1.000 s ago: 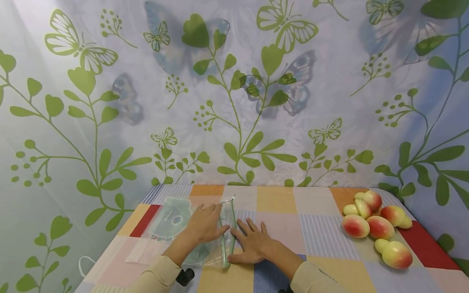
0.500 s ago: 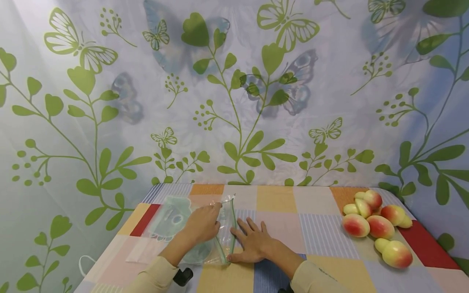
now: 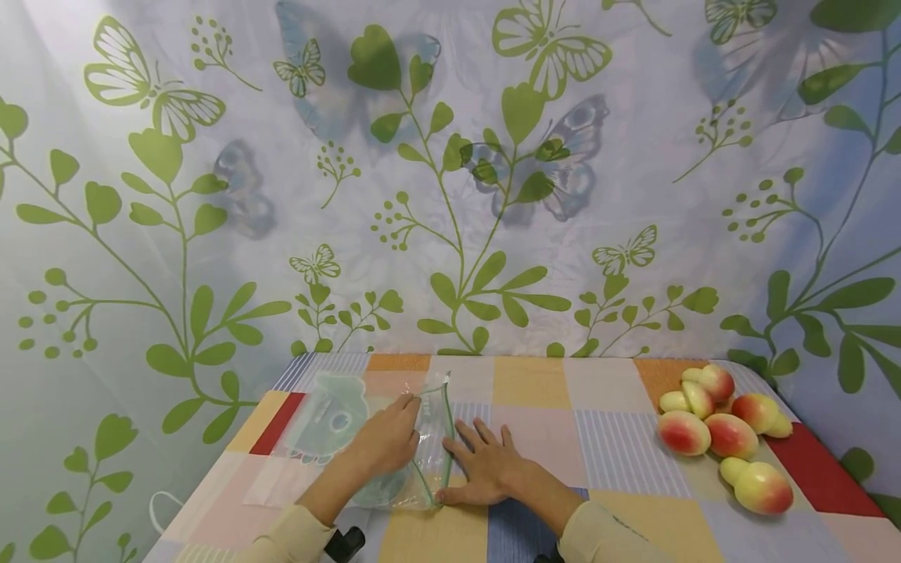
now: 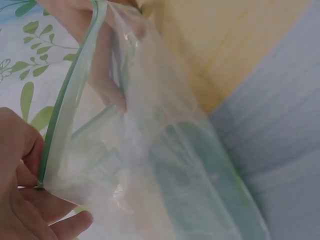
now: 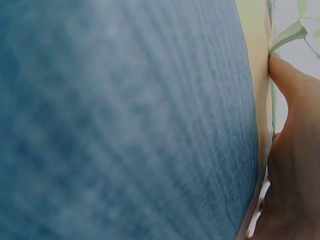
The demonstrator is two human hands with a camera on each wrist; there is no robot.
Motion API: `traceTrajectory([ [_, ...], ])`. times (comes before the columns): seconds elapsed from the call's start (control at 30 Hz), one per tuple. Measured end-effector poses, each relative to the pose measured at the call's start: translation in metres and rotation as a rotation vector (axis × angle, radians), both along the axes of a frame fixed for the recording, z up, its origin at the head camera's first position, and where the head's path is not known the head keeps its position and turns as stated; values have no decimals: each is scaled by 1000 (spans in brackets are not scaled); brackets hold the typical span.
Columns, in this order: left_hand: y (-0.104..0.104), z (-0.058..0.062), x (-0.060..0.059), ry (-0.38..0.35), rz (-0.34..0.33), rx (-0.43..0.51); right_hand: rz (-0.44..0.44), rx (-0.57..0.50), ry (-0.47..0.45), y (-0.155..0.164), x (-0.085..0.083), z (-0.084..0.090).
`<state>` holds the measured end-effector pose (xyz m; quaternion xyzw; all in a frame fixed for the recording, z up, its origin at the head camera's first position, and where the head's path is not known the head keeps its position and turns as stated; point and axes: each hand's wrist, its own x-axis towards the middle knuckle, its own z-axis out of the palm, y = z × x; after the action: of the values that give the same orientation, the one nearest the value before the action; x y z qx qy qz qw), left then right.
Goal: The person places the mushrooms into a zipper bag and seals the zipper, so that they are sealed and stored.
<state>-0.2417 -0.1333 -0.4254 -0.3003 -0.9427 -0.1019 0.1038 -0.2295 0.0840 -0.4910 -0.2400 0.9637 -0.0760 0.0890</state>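
Biggest thing in front of me is the curtain (image 3: 450, 227), pale, all green leaves and butterflies, filling everything behind the table. Then the cloth (image 3: 619, 461), a patchwork of checks and stripes, covering the table. On its left half, over towards the middle, is the bag (image 3: 327, 422), clear plastic with a pale green print, lying flat-ish with its mouth facing right. My beige sleeves (image 3: 605, 536) come in from the bottom. My right hand (image 3: 482, 469) is just laid on the cloth by the bag's mouth, fingers spread wide, not wrapped round anything, thumb touching the near end of the edging. My left hand (image 3: 390, 434) is over the bag and has the upper edge of the mouth pinched, fingers curled, so the opening gapes a bit. From the left wrist I can see some of my other hand at the far side of the gap, can't tell if any finger is actually inside. Off to the right, well apart from both hands, there's a cluster of red-and-yellow pieces (image 3: 732, 436), some with a paler knob. Smallest stuff: the green strips (image 4: 54, 120) along the mouth, spread apart between my hands and meeting near my right thumb.
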Motion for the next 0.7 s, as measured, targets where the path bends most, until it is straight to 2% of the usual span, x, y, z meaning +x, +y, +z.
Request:
traceTrajectory([
  [0.17, 0, -5, 4, -10, 1, 61, -3, -15, 1, 1, -5, -9],
  [0.4, -1, -8, 7, -130, 3, 153, -6, -14, 8, 1, -3, -5],
  [0.57, -3, -12, 12, -171, 5, 177, 1, -14, -6, 0, -2, -3],
  [0.7, -4, -12, 16, -197, -2, 161, 9, -12, -19, 0, 2, 6],
])
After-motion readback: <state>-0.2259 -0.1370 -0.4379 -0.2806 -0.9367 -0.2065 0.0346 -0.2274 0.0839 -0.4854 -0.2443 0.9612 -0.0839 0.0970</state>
